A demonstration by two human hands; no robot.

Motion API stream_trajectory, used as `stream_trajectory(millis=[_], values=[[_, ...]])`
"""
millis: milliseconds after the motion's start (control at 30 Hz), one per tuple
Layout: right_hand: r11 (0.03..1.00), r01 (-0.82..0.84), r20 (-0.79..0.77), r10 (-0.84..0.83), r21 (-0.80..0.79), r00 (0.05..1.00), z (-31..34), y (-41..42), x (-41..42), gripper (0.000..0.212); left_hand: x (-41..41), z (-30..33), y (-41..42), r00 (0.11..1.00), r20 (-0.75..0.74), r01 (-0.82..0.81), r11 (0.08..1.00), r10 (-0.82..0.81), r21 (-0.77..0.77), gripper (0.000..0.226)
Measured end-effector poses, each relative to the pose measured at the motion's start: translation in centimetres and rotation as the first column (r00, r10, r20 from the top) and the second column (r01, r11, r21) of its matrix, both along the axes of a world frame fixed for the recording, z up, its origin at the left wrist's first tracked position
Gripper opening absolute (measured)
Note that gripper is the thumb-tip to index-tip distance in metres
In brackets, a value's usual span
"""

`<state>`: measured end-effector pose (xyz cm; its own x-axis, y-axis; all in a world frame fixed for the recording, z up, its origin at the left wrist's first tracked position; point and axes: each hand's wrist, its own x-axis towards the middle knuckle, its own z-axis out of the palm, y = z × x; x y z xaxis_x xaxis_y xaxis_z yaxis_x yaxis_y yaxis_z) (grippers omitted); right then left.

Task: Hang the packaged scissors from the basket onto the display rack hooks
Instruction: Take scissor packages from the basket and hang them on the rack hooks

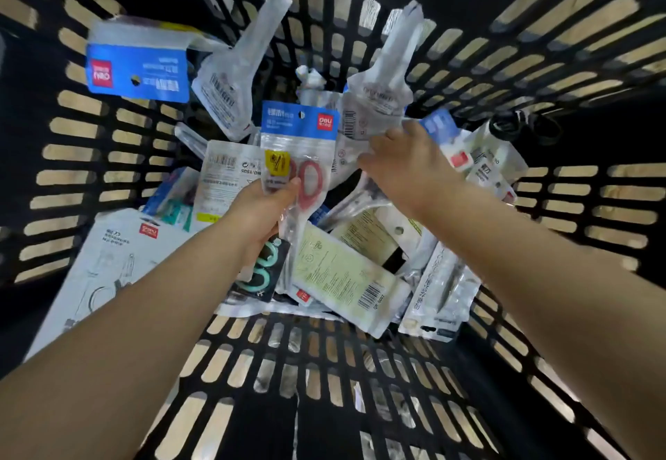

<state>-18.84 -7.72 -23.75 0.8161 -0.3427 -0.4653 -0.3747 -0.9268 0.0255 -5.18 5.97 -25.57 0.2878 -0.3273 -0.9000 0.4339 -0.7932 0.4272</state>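
Pickup step: our left hand [265, 207] pinches red-handled scissors pkg [299, 156] above basket [324, 369]; right hand [403, 164] grips clear pkg [374, 99]. Next, we lift both twd rack hooks, not in view.

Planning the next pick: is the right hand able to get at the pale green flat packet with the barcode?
Probably yes: the right hand is above the pile, and the pale green flat packet lies uncovered on top, nearer the person.

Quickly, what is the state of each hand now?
Left hand: holds the red scissors pack.
Right hand: rests on a clear pack in the basket; grip cannot be told.
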Motion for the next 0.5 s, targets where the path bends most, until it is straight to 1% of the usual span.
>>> stream_trajectory(millis=[33, 100, 133, 167, 200, 233, 267, 300, 333, 367, 400, 433, 500], values=[[0.997, 0.076, 0.103, -0.076, -0.003, 0.992, -0.5, 0.6, -0.5, 0.035, 0.1, -0.2, 0.0, 1.0, 0.007, 0.012, 1.0, -0.012, 0.005, 0.013], [0.965, 0.262, 0.25, -0.248, -0.023, 0.936, -1.3, 1.9, -1.8, 0.032, 0.2, -0.5, 0.2, 0.999, 0.02, 0.042, 0.999, -0.042, 0.022, 0.021], [0.915, 0.4, 0.291, -0.397, 0.052, 0.871, -1.4, 2.7, -2.4, 0.028, 0.2, -0.6, 0.3, 0.999, 0.022, 0.048, 0.998, -0.049, 0.026, 0.023], [0.805, 0.56, 0.257, -0.594, 0.198, 0.762, -1.3, 3.6, -3.0, 0.023, 0.3, -0.7, 0.4, 0.999, 0.021, 0.046, 0.998, -0.047, 0.03, 0.023], [0.578, 0.73, 0.162, -0.812, 0.364, 0.561, -1.2, 4.5, -3.4, 0.019, 0.3, -0.8, 0.4, 0.999, 0.018, 0.04, 0.999, -0.04, 0.031, 0.022], [0.274, 0.824, 0.04, -0.955, 0.496, 0.294, -1.3, 5.1, -3.8, 0.02, 0.3, -0.8, 0.4, 0.999, 0.014, 0.034, 0.999, -0.035, 0.034, 0.021], [-0.037, 0.825, -0.123, -0.992, 0.565, 0.04, -1.6, 5.6, -3.9, 0.023, 0.2, -0.9, 0.4, 0.999, 0.015, 0.03, 0.999, -0.03, 0.038, 0.021], [-0.292, 0.756, -0.261, -0.951, 0.586, -0.164, -1.8, 6.0, -3.8, 0.026, 0.2, -0.9, 0.4, 0.999, 0.018, 0.031, 0.998, -0.032, 0.046, 0.021], [-0.48, 0.662, -0.368, -0.875, 0.576, -0.315, -1.7, 6.2, -3.4, 0.031, 0.1, -1.0, 0.4, 0.999, 0.026, 0.033, 0.998, -0.034, 0.053, 0.022], [-0.611, 0.56, -0.439, -0.791, 0.56, -0.426, -1.7, 6.3, -3.0, 0.033, 0.1, -1.0, 0.3, 0.999, 0.029, 0.034, 0.998, -0.035, 0.056, 0.022], [-0.71, 0.458, -0.49, -0.702, 0.535, -0.517, -1.7, 6.1, -2.6, 0.03, 0.1, -1.0, 0.2, 0.999, 0.031, 0.031, 0.998, -0.033, 0.057, 0.022], [-0.778, 0.37, -0.523, -0.62, 0.508, -0.585, -1.6, 5.8, -2.1, 0.027, 0.1, -1.0, 0.1, 0.999, 0.031, 0.029, 0.998, -0.031, 0.058, 0.021], [-0.855, 0.242, -0.57, -0.492, 0.459, -0.659, -1.9, 5.1, -0.9, 0.033, 0.0, -1.0, 0.0, 1.0, 0.022, 0.014, 0.998, -0.016, 0.059, 0.019]])
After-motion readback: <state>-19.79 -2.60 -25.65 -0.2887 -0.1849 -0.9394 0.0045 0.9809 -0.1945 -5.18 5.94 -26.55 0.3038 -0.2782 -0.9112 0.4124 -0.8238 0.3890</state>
